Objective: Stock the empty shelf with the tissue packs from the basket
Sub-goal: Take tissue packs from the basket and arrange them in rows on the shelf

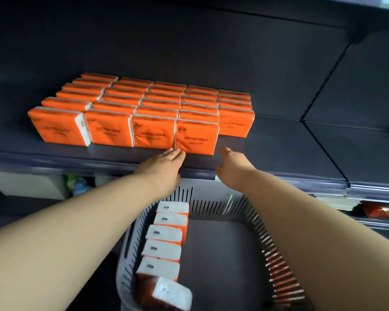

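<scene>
Fingers (177, 154) of the left hand (164, 163) lie straight and close together, their tips touching the lower edge of the front orange tissue pack (197, 136) in the fourth column; they grip nothing. Beside it, the right hand (233, 167) is loosely open over the lip of the dark navy shelf (279, 151), just right of that pack, and holds nothing. Each pack is a flat rectangle wrapped in bright orange film, white at the ends, with black "COTTON TISSUE" lettering on its face. The shelved packs (126, 102) stand in five tight columns, the fifth ending further back than the rest. The remaining packs (166, 234) stand in a row along the left wall of the grey slotted plastic basket (213, 205) below the shelf, white ends up, the nearest one tipped askew.
</scene>
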`<state>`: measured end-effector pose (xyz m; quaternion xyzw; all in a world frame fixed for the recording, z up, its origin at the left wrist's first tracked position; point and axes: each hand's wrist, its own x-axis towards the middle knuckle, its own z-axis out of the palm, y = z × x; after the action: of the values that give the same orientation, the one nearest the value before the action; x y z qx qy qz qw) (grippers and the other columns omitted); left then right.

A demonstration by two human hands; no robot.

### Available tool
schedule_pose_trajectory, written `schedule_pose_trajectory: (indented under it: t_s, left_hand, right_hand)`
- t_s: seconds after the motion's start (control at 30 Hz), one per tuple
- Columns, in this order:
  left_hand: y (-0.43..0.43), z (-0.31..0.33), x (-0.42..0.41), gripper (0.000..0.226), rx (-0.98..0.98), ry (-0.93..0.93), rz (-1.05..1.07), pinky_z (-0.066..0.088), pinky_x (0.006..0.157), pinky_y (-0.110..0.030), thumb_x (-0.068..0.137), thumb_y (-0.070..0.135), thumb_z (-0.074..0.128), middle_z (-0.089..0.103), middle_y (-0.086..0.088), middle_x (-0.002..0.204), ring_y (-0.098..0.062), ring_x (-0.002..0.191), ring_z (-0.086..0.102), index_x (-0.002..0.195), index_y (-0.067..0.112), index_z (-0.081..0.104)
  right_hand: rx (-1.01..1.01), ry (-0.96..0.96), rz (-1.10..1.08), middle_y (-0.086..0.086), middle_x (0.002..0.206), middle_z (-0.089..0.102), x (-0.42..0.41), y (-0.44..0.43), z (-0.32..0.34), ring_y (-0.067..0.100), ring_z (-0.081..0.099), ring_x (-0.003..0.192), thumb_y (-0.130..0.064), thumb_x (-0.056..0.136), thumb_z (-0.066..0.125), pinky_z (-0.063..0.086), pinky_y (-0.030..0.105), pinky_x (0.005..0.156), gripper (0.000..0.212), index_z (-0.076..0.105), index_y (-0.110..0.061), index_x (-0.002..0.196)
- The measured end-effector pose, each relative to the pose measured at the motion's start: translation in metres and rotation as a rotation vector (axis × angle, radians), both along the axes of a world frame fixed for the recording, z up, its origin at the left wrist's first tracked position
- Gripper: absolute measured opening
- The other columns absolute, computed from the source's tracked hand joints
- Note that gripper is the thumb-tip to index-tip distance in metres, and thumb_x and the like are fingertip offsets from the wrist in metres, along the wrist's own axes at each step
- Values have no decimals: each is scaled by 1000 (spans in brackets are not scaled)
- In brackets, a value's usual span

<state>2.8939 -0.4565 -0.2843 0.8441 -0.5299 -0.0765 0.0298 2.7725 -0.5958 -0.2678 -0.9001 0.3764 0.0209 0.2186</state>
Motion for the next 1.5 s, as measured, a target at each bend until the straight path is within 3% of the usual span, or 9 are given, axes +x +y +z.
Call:
schedule_pose_trajectory:
  t_s: [0.2,0.33,0.47,0.8,1.0,1.2,1.33,1.43,1.5]
  left_hand:
    - [37,-12,-38,60,15,-12,-48,4,114,-25,98,25,34,2,2,159,-11,145,2,150,17,5]
    - [64,-26,-65,61,59,21,-80,5,114,-26,98,26,36,4,3,159,-11,145,2,150,18,5]
    - [88,-38,-80,60,118,38,-112,4,115,-27,98,25,38,9,2,158,-12,145,5,150,18,10]
    - [102,-50,-76,51,229,145,-54,33,107,-34,95,28,43,29,0,152,-21,137,31,144,21,30]
    - [100,-55,-64,45,396,121,-47,42,99,-41,95,32,43,42,-3,142,-25,124,45,138,19,39]
    - [94,-51,-61,36,388,93,-51,46,93,-40,95,31,44,48,-6,134,-27,116,49,129,17,45]
    - [89,-49,-65,28,368,67,-68,46,84,-35,94,26,46,53,-6,124,-27,110,51,120,17,50]
    - [85,-52,-70,31,415,47,-71,45,82,-31,92,20,51,53,-3,127,-25,112,52,122,20,51]
    - [81,-53,-74,33,458,49,-68,44,80,-30,92,18,50,55,-4,126,-26,111,55,124,20,52]
  right_hand:
    - [0,13,97,14,140,44,-37,41,-22,30,50,120,-13,92,46,43,31,94,52,34,-17,143]
    - [58,80,192,10,138,49,-59,75,-46,25,51,122,-14,90,50,40,23,95,48,43,-16,138]
    - [187,228,256,8,124,59,-73,107,-71,25,56,111,-20,88,54,43,25,86,34,57,-13,121]
    - [276,586,432,9,131,55,-61,138,-113,29,53,116,-26,86,65,42,34,94,48,52,-10,130]
    - [250,582,492,16,119,59,-57,141,-136,30,56,106,-18,86,60,42,36,90,30,58,-7,114]
    - [315,646,441,9,105,66,-58,121,-128,22,62,71,-29,85,66,51,31,63,45,54,-9,123]
    - [375,569,346,8,124,53,-70,91,-106,20,66,72,-30,84,66,57,29,65,53,48,-12,131]
    - [518,489,257,7,118,50,-83,67,-95,16,64,70,-25,84,66,56,22,59,37,54,-14,117]
    - [626,460,191,8,109,55,-95,53,-94,18,64,76,-21,85,65,57,25,69,19,56,-16,102]
